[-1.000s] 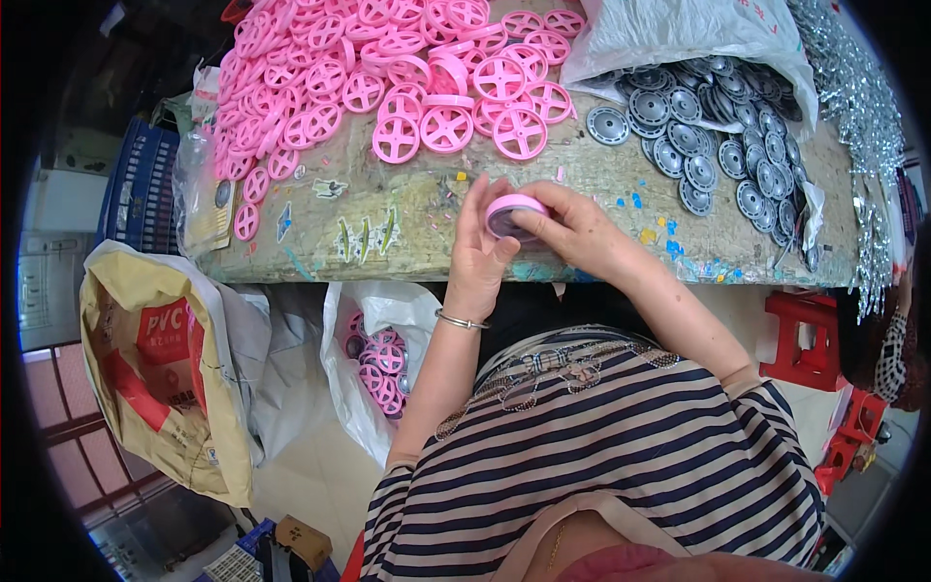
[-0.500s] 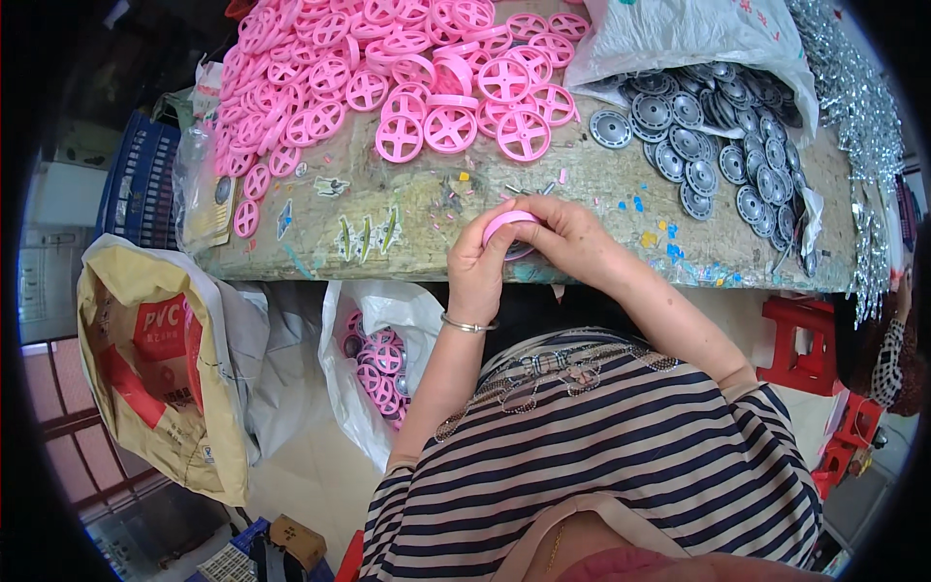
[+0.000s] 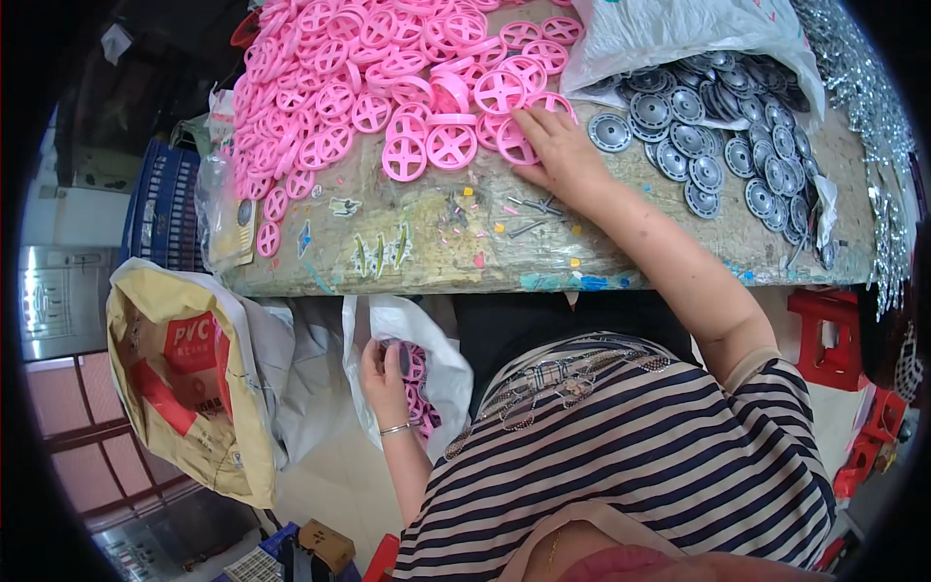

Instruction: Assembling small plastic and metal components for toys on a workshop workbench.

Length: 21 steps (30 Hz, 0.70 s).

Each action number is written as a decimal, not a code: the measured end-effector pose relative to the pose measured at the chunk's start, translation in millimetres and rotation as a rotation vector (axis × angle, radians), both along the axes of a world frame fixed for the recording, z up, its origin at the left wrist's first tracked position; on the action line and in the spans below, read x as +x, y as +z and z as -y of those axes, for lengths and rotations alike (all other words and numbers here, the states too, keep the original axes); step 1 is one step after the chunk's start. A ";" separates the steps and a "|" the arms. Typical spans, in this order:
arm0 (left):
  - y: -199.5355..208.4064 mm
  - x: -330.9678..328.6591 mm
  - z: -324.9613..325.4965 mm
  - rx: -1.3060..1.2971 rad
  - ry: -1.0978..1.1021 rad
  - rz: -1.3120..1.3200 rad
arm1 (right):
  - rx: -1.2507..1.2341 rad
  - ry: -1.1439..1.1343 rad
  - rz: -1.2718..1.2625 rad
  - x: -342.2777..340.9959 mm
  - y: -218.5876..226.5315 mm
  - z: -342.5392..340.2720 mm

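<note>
My right hand (image 3: 565, 155) reaches over the worktable to the front of a heap of pink plastic wheels (image 3: 402, 63). Its fingers and thumb close around the edge of a spoked pink wheel (image 3: 514, 145). Down left, my left hand (image 3: 383, 380) is at the mouth of a white sack (image 3: 444, 364), thumb and fingers apart. A greyish disc (image 3: 405, 359) shows right beside the thumb, apparently loose from it. Inside the sack lie several pink wheels (image 3: 417, 393), some with grey parts. Grey ridged discs (image 3: 690, 136) spill from a white plastic bag (image 3: 689, 44) at the right.
Several metal pins (image 3: 531, 225) and small coloured scraps lie on the worktable (image 3: 441, 272). A large yellow-lined sack (image 3: 136, 388) stands open at the left, near blue crates (image 3: 160, 204). Silver tinsel (image 3: 882, 194) hangs at the right, above red stools (image 3: 824, 335).
Both hands held a pink wheel together near the table edge. They have parted: the left went down to the white sack, the right forward to the pink heap. The view shifted slightly.
</note>
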<state>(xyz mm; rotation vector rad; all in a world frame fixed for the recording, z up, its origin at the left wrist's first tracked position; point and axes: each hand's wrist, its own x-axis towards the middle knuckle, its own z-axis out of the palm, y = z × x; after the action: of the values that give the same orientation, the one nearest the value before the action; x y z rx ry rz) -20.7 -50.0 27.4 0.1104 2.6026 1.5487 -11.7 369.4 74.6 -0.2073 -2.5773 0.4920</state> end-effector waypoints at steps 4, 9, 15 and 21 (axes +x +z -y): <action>20.5 0.2 -38.3 0.067 0.019 -0.131 | -0.304 -0.041 -0.007 14.5 32.2 -6.5; 48.1 -0.5 -155.8 0.575 -0.519 -0.157 | -1.182 0.194 0.443 57.4 68.2 34.3; 49.6 -0.8 -226.7 0.618 -0.518 0.193 | -1.013 0.113 0.264 82.6 40.6 36.4; 58.0 1.0 -237.0 0.652 -0.372 0.405 | 0.046 -0.239 0.100 63.9 13.9 -67.3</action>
<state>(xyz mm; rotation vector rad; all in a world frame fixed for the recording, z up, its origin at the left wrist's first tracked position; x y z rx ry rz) -19.7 187.0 85.4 0.2798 1.5983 1.9454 52.2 436.8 88.6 -0.5290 -2.6110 0.3405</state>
